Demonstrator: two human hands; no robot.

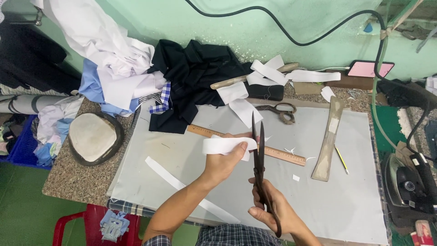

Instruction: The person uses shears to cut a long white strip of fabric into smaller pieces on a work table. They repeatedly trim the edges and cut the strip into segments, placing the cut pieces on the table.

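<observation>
Above the wooden ruler (248,144), the left hand (225,161) has its fingers pinched on a white fabric strip (223,145). The right hand (273,210) grips dark scissors (258,157), blades open at the strip; its fingers are partly hidden behind the handles.

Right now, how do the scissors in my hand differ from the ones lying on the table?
The dark scissors are held upright in the right hand, blades apart at a white fabric strip held by the left hand. The table scissors lie flat, untouched, and look shorter. Both are dark metal.
</observation>
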